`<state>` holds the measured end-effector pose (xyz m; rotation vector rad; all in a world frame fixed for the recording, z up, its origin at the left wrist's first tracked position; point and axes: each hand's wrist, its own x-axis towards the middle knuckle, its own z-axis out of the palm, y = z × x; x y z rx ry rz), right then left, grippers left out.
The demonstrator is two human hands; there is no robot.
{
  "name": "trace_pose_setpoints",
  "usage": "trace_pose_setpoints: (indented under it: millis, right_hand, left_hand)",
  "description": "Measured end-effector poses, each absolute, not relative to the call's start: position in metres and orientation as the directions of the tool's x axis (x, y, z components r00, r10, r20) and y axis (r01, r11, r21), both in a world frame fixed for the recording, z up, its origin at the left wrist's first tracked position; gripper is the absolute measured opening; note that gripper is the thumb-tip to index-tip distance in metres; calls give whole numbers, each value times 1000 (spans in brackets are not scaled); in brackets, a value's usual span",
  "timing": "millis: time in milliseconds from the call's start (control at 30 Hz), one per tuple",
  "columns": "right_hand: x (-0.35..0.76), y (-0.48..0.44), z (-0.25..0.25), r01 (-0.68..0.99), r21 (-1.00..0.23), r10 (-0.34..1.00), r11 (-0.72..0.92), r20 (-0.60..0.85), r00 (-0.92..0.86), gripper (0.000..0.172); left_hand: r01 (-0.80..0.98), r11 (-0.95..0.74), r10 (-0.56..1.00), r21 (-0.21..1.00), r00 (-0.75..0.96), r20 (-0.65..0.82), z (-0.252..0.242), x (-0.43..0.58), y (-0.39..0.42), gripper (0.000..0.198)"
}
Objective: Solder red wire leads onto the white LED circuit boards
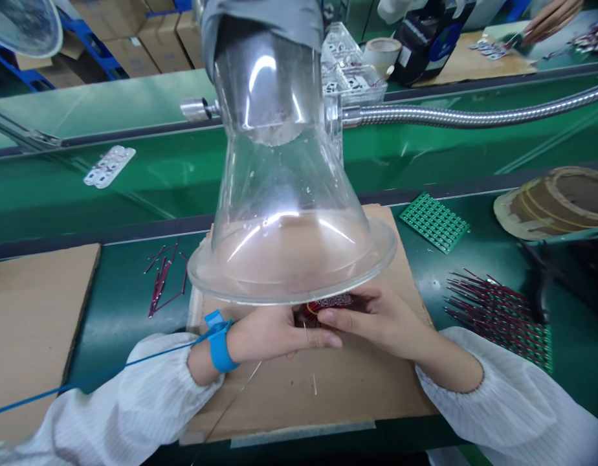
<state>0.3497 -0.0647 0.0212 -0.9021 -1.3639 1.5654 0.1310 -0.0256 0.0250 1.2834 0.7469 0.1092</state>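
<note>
Pinching a red part (328, 305) in closed fingers, left hand (272, 333) and right hand (371, 320) work under a clear hood (289, 259).

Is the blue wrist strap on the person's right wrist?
No, the blue wrist strap is around the wrist of the left hand, not the right hand.

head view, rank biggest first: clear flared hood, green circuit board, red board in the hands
Largest: clear flared hood. Then green circuit board and red board, unranked: left hand and right hand hide the red.
</note>
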Motion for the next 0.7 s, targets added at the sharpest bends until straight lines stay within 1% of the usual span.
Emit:
trace_pose_setpoints:
  millis: [167,300,400,533,700]
  right_hand:
    - [351,-66,26,-133,-991,930,10,58,-364,20]
    - [349,-67,26,-117,-992,925,49,89,-368,31]
    - [347,-68,25,-84,-995,931,50,77,-356,31]
    - [346,-72,26,-31,-993,945,114,118,-304,28]
    - [342,-74,25,97,-951,926,295,259,-276,25]
  left_hand:
    - [233,206,567,951,763,-309,19,125,-32,48]
    - [216,192,582,957,760,-288,18,123,-35,57]
    - [211,177,582,961,765,-275,19,123,-34,57]
    - [220,99,607,971,759,-234,19,127,-31,46]
    - [231,-39,652,972,743,-150,11,131,-33,33]
